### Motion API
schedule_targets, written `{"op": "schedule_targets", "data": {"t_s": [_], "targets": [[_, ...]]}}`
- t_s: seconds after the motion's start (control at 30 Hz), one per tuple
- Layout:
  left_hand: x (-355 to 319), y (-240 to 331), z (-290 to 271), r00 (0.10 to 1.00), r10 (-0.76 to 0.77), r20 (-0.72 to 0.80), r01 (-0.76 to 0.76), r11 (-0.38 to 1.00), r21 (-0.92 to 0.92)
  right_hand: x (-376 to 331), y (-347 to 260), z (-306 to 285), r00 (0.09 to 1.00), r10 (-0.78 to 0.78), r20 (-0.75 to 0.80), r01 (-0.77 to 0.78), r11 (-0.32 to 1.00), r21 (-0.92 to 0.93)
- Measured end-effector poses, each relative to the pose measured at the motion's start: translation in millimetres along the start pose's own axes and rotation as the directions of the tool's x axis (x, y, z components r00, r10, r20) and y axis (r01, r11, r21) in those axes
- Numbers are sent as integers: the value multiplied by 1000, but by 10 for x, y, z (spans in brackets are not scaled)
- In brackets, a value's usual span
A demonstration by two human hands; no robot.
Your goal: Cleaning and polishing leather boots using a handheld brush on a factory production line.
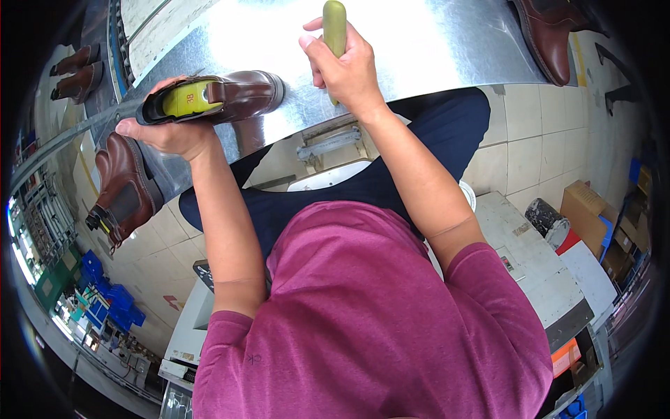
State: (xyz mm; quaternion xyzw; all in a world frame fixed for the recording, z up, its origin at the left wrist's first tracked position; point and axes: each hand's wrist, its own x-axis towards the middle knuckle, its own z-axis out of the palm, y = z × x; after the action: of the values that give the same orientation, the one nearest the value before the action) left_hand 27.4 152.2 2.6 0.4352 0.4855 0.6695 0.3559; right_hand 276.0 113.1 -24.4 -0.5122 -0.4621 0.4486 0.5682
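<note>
A dark brown ankle boot [248,98] lies over the metal bench with its toe to the right and its opening facing up. A yellow-green insole [187,99] shows inside it. My left hand [174,136] is closed around the boot's shaft, fingers on the far side and thumb on the near side. Above the bench, my right hand [349,73] grips a long, round-ended olive-green insole-like piece [335,28] and holds it upright. Its lower end shows below the hand; the middle is partly hidden by the fingers.
Brown boots [129,185] stand at the bench's left edge. Another brown boot [548,42] is at the far right of the metal bench [440,56]. More boots [78,80] sit beyond a rail at the far left. Blue bins [108,290] and cardboard boxes [585,209] are farther off.
</note>
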Motion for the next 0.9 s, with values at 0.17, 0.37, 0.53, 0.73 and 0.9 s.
{"op": "schedule_targets", "data": {"t_s": [0.17, 0.37, 0.53, 0.73, 0.9], "targets": [[-119, -52, -203, 980, 24, 200, -57, 985, 163, -20, -23, -10, 1000, -10, 1, 10, 1000, 19], [-290, 181, -569, 918, 152, 365, -358, 713, 603, -12, 23, -21, 1000, 3, 20, -4, 999, 53], [-720, 474, -319, 876, 193, 441, -476, 483, 735, -1, 24, -20, 999, 32, 10, -33, 993, 110], [-758, 401, -623, 880, -144, 453, -229, 707, 669, 2, 10, -2, 999, 30, 25, -33, 994, 107], [-840, 429, -704, 833, -283, 476, -52, 815, 577, -6, 6, 2, 999, 41, 21, -43, 994, 100]]}}
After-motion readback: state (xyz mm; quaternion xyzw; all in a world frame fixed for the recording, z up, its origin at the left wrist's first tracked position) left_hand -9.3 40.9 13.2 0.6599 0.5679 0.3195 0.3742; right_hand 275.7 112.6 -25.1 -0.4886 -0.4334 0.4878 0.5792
